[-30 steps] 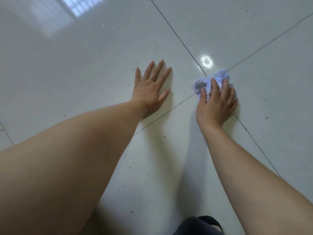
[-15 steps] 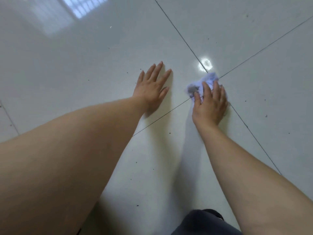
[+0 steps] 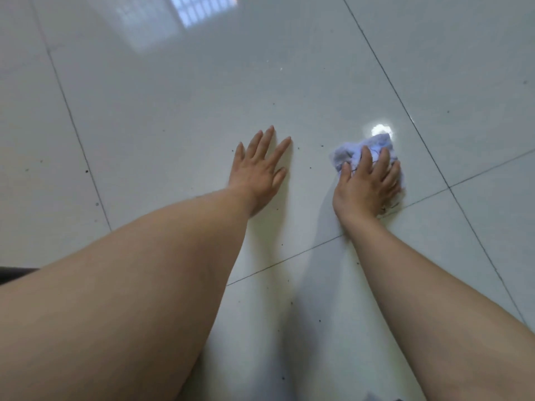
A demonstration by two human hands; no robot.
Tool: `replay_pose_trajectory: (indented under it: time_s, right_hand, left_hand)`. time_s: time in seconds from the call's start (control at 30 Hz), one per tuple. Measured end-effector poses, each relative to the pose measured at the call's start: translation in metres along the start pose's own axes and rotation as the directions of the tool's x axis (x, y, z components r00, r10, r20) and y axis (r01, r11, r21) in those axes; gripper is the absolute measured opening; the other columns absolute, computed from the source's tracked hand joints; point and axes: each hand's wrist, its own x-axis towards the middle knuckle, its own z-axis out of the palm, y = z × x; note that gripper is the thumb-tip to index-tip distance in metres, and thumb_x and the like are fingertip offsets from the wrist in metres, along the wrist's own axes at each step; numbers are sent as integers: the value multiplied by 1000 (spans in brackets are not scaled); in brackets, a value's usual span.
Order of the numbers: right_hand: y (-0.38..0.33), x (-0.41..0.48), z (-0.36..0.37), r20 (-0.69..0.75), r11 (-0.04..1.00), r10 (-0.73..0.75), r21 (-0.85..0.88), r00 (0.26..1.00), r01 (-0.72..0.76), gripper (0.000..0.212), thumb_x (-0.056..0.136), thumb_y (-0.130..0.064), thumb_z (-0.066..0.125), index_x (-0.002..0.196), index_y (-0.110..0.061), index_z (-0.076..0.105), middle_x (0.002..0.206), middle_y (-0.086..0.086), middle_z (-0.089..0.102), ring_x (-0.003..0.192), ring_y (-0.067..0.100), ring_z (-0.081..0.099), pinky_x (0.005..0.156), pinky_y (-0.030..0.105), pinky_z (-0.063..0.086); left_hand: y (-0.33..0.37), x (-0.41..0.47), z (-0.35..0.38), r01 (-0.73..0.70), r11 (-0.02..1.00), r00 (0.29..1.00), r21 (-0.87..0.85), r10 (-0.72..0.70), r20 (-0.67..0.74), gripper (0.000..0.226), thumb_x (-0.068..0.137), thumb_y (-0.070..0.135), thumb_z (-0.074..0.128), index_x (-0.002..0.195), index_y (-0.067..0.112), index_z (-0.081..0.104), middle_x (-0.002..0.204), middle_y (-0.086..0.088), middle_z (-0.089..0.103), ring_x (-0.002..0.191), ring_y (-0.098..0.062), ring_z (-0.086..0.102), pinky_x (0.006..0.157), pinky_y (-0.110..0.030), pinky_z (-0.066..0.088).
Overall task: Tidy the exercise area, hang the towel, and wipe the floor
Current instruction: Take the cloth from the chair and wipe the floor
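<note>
A crumpled pale lilac cloth [image 3: 350, 153] lies on the glossy white tiled floor [image 3: 173, 111], mostly under my right hand [image 3: 366, 183]. That hand presses down on the cloth with its fingers spread and slightly curled over it. My left hand [image 3: 259, 169] rests flat on the floor to the left of the cloth, fingers straight and spread, holding nothing. Small dark specks of dirt dot the tiles around both hands. No towel or exercise gear is in view.
Dark grout lines [image 3: 419, 140] cross just right of the cloth. A bright lamp reflection [image 3: 381, 130] sits beyond the cloth, and a window reflection [image 3: 202, 7] shines at the top. A dark edge [image 3: 14, 273] shows at the far left.
My right hand has slid the cloth leftward, off the grout crossing and onto the tile left of it. The left hand has stayed planted on the floor.
</note>
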Motion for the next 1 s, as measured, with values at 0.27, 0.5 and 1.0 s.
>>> replay_pose_trajectory:
  time_s: [0.27,0.5,1.0]
  right_hand:
    - [-43,-6,-5,240,976,-201,-39,950,216,60,92,-35,45,146,-35,17,157,1,-2,143,28,0,113,48,13]
    - [-45,17,-4,103,941,-306,-120,946,318,54,84,-54,52,135,-35,44,143,4,33,115,34,33,91,40,32]
    - [-98,57,46,-10,785,-610,-139,792,603,50,86,-46,43,134,-31,44,139,3,46,127,30,33,100,44,24]
  left_hand:
    - [-39,15,-15,22,998,999,-54,-21,27,56,97,51,21,147,42,-3,157,0,-20,144,-20,-16,114,-48,-8]
    - [-43,17,-10,-7,997,1000,-72,6,-23,56,98,48,24,148,40,1,158,-1,-16,145,-20,-13,113,-49,-6]
    - [-103,69,-39,188,976,973,-114,-201,-114,55,98,45,25,148,38,4,159,0,-10,146,-20,-8,116,-45,-4]
